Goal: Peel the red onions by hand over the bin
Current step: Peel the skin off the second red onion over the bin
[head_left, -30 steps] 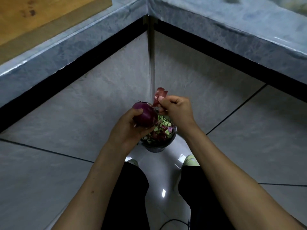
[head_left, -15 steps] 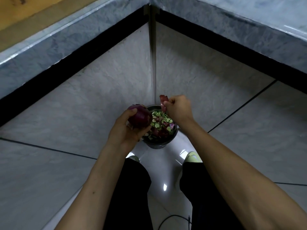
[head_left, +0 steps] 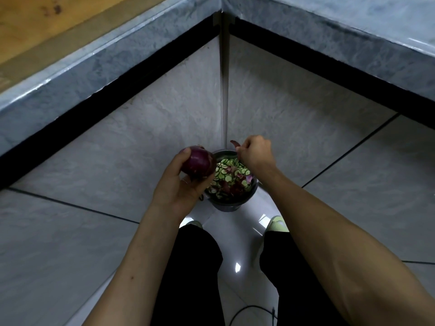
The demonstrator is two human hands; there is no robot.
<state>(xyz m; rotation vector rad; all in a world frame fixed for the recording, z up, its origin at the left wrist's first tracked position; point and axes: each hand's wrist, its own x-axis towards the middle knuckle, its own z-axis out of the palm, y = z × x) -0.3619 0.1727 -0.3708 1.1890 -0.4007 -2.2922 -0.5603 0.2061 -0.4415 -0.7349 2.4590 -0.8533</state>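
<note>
1. The left hand (head_left: pixel 181 182) is curled round the red onion (head_left: pixel 199 163), fingers behind and thumb below, holding it up at the left rim of the bin (head_left: pixel 231 201)
2. The right hand (head_left: pixel 255 152) is closed, pinching a strip of peel (head_left: pixel 235 144) between thumb and fingers, above the far rim of the bin
3. The bin stands on the floor between the feet, against the corner under the tabletop (head_left: pixel 353 31), and holds green slices and red skins
4. The onion lies to the left of the right hand, apart from it, with the open bin below the gap; the right hand is the nearer one to reach back
5. The onion's stem-to-root axis seems tilted, one tip up toward the far left, though I cannot tell which end
6. Likely next: drop the strip, then return for more skin
</note>
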